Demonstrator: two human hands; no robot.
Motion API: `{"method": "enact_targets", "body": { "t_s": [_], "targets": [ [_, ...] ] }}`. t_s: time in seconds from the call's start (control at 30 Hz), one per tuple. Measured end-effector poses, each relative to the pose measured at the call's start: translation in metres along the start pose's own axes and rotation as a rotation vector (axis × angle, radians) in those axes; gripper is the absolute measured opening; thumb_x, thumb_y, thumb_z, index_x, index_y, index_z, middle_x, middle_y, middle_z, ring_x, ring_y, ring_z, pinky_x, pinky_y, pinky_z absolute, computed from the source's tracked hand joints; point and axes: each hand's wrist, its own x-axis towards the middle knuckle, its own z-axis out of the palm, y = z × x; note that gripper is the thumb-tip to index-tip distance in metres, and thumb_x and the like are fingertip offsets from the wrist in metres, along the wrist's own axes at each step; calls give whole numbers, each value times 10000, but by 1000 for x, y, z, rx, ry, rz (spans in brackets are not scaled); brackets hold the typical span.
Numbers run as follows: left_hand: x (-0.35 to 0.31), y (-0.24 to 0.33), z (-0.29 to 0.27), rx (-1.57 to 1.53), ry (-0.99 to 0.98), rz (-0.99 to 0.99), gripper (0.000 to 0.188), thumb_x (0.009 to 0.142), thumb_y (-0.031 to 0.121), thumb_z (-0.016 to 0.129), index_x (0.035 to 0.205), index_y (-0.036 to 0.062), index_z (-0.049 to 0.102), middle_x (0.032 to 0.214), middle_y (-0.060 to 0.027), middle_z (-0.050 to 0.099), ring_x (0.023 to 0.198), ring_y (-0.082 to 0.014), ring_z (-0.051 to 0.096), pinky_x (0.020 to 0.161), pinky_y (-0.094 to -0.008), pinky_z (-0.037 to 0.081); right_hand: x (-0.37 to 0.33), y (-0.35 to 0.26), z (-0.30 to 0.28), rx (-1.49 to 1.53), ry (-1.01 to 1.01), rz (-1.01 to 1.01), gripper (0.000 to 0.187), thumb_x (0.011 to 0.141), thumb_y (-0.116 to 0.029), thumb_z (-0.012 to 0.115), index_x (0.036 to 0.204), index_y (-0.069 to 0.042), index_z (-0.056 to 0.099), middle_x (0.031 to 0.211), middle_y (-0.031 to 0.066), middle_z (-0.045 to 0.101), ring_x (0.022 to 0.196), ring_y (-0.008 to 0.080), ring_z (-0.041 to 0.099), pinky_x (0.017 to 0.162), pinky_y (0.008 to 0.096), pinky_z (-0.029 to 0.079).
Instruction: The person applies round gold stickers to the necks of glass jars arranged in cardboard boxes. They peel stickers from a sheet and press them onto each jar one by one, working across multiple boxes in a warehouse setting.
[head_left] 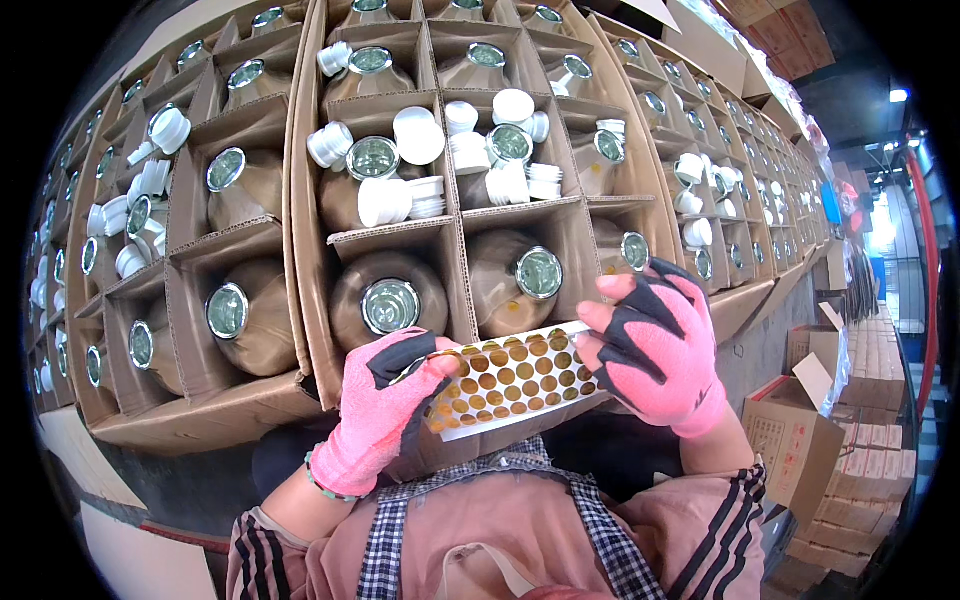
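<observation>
A white sheet of round gold stickers (510, 375) is held flat in front of my chest, at the near edge of an open carton. My left hand (385, 400), in a pink and black fingerless glove, pinches the sheet at its left end. My right hand (655, 350), gloved alike, has its bent fingers at the upper right edge of the sheet, closed on it. Whether a loose sticker is between those fingertips cannot be made out. Just beyond the sheet, two glass jars with round open mouths, a left jar (390, 305) and a right jar (538, 272), sit in carton compartments.
Cardboard dividers (390, 238) separate the jars. White plastic caps (418, 135) lie in clusters around several jar necks. More jar-filled cartons stand to the left (200, 425) and right (745, 300). Stacked boxes (865, 465) and an open carton (795, 430) are at far right.
</observation>
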Motion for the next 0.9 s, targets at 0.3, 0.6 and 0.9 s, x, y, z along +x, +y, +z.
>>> {"method": "enact_targets", "body": {
  "t_s": [0.3,0.6,0.9],
  "targets": [
    [0,1,-1,5,12,-19,151,757,109,629,829,-23,615,705,16,544,657,-40,473,589,-187,386,9,38,2,572,337,343,116,635,74,546,716,-2,512,950,136,595,980,279,522,902,375,349],
    [-9,2,2,270,-21,159,128,743,102,621,810,-7,622,643,-27,493,603,-100,461,561,-240,385,61,102,90,299,-125,157,152,747,-113,566,876,-53,511,918,175,531,999,343,467,824,412,393],
    [-34,16,-23,526,47,351,107,693,68,637,775,-1,630,670,-80,552,603,-151,533,563,-256,425,54,122,64,-17,-297,255,233,753,-92,522,978,-29,507,995,197,529,1007,364,459,875,422,363]
  ]
}}
